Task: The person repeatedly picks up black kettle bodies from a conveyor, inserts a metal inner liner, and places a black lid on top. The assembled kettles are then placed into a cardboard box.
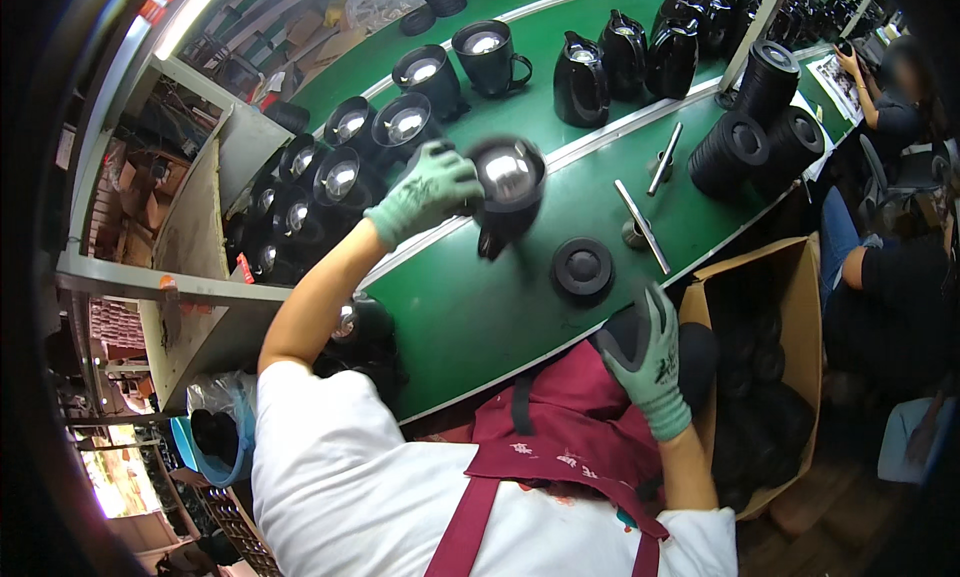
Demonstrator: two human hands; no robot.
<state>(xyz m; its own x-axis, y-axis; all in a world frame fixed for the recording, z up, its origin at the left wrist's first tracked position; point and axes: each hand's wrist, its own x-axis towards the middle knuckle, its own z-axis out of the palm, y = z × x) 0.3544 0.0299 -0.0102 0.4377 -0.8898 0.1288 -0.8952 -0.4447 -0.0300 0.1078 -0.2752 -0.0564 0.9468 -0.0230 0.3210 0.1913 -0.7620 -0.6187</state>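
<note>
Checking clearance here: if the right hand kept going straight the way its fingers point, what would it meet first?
Probably the round black base disc on the green table; the right hand points up-left toward it. Depth is unclear.

Left hands entry: left hand [432, 189], green-gloved, centre of frame, arm bare and extended up from lower left, fingers curled shut in a grasp. Right hand [648, 355], green-gloved, lower right of centre, forearm raised, fingers bent closed.
</note>
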